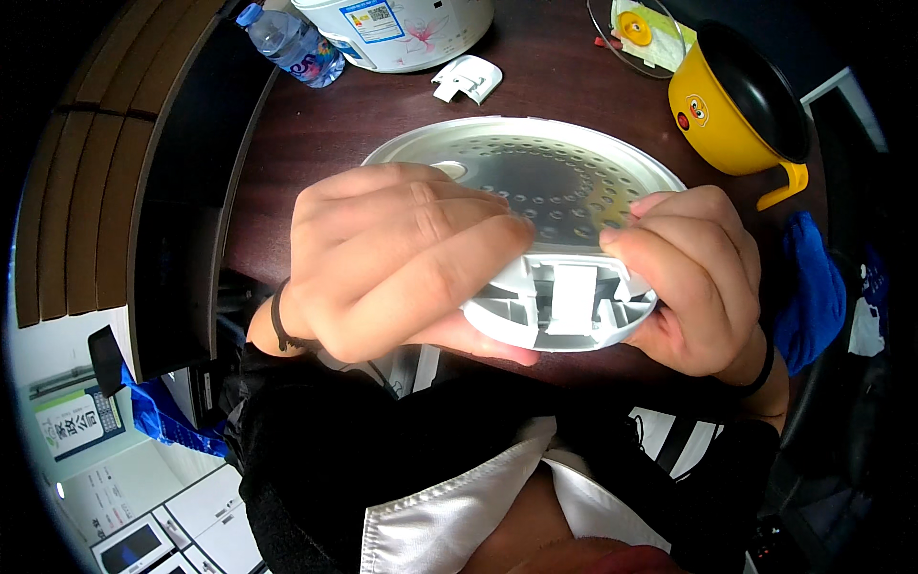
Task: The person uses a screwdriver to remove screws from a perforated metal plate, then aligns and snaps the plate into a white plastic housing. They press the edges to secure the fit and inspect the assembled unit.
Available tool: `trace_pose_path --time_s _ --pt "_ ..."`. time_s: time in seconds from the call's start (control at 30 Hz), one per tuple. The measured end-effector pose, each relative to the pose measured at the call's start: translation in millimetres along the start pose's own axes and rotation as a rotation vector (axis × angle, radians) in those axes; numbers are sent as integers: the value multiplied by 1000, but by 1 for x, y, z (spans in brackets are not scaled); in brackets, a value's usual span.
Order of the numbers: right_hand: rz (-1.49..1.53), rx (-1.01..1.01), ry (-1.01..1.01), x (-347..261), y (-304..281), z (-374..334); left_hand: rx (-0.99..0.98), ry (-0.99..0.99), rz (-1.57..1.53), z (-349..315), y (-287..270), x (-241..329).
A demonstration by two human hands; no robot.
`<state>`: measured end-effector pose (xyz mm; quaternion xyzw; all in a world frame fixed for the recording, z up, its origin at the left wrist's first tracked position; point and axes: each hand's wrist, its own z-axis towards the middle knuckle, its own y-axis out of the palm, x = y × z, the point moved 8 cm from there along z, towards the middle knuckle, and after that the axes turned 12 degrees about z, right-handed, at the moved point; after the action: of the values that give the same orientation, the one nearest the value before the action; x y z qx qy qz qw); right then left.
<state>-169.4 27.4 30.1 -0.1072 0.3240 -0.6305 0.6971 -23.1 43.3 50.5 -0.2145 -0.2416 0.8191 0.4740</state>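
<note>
Both my hands hold a rice cooker lid (564, 206), tilted with its dimpled metal inner plate facing up. My left hand (402, 258) is closed on the left side, its fingers over the plate and part of it under the lid. On the right edge my right hand (693, 273) grips with curled fingers, the thumb by the near end. Between the hands, the white plastic hinge end (574, 301) faces me, showing open hollows and a flat white tab. Behind the lid, a small white plastic cover piece (469, 78) lies on the dark wooden table (316, 134).
A white rice cooker body (411, 33) with a flower print stands at the back, beside a water bottle (292, 43). At the right are a yellow saucepan (727, 105), a clear round lid (645, 62) and a blue cloth (811, 297). A dark shelf edge (186, 201) borders the left.
</note>
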Motion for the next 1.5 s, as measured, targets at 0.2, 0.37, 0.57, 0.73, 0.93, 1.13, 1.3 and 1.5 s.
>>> trace_pose_path --time_s 0.2,0.37,0.57,0.73,0.93,1.13,1.3,1.5 --pt "55 31 14 9 4 -6 66 -42 86 2 3 -1" --pt "213 -34 138 20 8 -7 -120 -181 -32 -8 16 -15" --pt "193 -39 151 25 10 -12 -285 -189 -18 -13 21 -10" --pt "200 -48 171 30 4 -17 -341 -180 28 -8 26 -5" --pt "195 -79 238 51 -2 -6 -340 -288 141 -4 29 -27" --pt "322 -13 453 74 -8 2 -315 -421 204 5 31 -56" --pt "412 71 493 70 -4 1 -188 -303 147 8 24 -50" --pt "338 70 433 65 -2 3 -468 -302 101 24 28 -50"
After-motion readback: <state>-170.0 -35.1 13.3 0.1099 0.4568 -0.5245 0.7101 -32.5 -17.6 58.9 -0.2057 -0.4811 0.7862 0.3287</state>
